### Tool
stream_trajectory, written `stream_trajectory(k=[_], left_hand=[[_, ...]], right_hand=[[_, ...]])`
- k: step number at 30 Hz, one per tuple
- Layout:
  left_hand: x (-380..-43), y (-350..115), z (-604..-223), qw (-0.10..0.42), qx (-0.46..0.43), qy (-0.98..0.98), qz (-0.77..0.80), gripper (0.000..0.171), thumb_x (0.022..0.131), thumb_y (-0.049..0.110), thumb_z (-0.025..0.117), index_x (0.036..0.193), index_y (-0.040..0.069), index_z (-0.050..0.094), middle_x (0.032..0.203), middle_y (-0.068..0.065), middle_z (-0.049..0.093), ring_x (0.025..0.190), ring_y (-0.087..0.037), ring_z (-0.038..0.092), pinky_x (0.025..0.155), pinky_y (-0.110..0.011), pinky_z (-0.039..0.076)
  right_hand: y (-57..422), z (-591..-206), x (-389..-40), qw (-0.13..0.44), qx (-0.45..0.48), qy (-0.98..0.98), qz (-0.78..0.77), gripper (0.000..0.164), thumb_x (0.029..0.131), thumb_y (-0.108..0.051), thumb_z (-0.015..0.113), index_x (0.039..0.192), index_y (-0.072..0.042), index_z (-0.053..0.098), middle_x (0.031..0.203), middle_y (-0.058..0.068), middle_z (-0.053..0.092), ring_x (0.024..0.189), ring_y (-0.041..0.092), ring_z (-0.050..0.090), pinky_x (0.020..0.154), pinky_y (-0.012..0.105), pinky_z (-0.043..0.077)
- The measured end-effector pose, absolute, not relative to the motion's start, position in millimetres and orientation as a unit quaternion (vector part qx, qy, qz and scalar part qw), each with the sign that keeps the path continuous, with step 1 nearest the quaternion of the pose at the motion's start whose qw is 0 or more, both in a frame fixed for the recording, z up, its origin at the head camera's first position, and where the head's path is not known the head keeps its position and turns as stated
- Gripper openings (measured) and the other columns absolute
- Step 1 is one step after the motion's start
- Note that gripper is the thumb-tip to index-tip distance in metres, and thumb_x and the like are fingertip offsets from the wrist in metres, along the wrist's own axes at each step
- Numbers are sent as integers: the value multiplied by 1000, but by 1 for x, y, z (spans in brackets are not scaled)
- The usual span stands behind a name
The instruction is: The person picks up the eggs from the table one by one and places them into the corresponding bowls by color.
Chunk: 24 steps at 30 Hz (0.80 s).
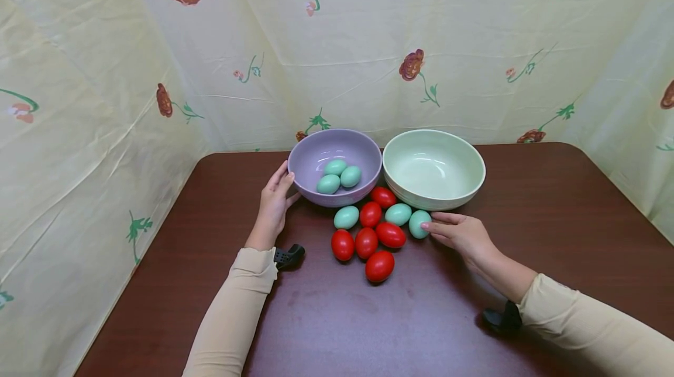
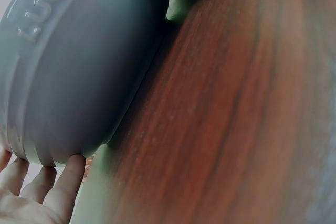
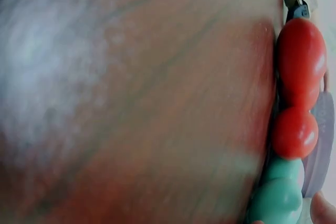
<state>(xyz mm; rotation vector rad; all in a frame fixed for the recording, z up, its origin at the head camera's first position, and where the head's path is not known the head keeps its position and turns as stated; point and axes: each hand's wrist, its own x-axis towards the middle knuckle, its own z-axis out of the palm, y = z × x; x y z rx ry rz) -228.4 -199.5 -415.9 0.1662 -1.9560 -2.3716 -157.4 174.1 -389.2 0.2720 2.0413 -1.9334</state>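
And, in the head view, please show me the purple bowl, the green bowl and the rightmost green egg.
Purple bowl point(image 1: 336, 146), head view, inner far wall
Green bowl point(image 1: 434, 179), head view, bare inside
Rightmost green egg point(image 1: 418, 223), head view, middle

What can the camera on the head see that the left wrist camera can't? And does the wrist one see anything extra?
Only the head view shows the six red eggs, the three green eggs inside the purple bowl, the pinched green egg and the right hand pinching it.

Only the left wrist view shows the raised letters on the bowl's outside.

Both show the purple bowl, the left hand on it, a green egg near it and the brown table.
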Motion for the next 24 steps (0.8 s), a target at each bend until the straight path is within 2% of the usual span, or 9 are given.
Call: stream_trajectory(k=[11, 15, 18, 21, 24], left_hand=[[-228, -199, -414, 33, 51, -643, -764, 57, 102, 32, 55, 155, 21, 35, 162, 1, 33, 144, -17, 40, 113, -49, 43], [-227, -198, -413, 32, 52, -645, -762, 57, 102, 33, 55, 155, 22, 35, 163, 2, 33, 145, -18, 40, 113, -49, 42], [-227, -198, -413, 32, 53, -645, -761, 57, 102, 33, 55, 155, 22, 36, 162, 2, 33, 144, -17, 40, 112, -49, 43], [-227, -198, -413, 33, 54, -645, -762, 57, 102, 33, 55, 155, 22, 36, 162, 2, 34, 144, -17, 40, 112, -48, 43], [-227, -198, -413, 33, 54, -645, -761, 57, 102, 33, 55, 155, 22, 35, 162, 2, 33, 145, -18, 40, 112, -48, 43]], right_hand=[[169, -392, -156, 134, 88, 738, -656, 66, 88, -17, 76, 141, 10, 47, 100, -10, 71, 80, -8, 65, 80, 14, 56], [167, -392, -156, 132, 87, 753, -639, 65, 88, -17, 76, 142, 8, 48, 119, 4, 70, 82, -9, 64, 81, 14, 56], [165, -392, -156, 131, 86, 763, -627, 64, 89, -17, 75, 142, 7, 48, 134, 16, 62, 83, -10, 63, 81, 13, 56], [165, -393, -157, 129, 87, 766, -623, 63, 89, -17, 75, 142, 7, 49, 137, 20, 59, 83, -11, 62, 81, 13, 55], [165, -393, -157, 128, 89, 766, -624, 63, 88, -16, 75, 141, 7, 49, 133, 16, 63, 83, -10, 63, 80, 13, 56]])
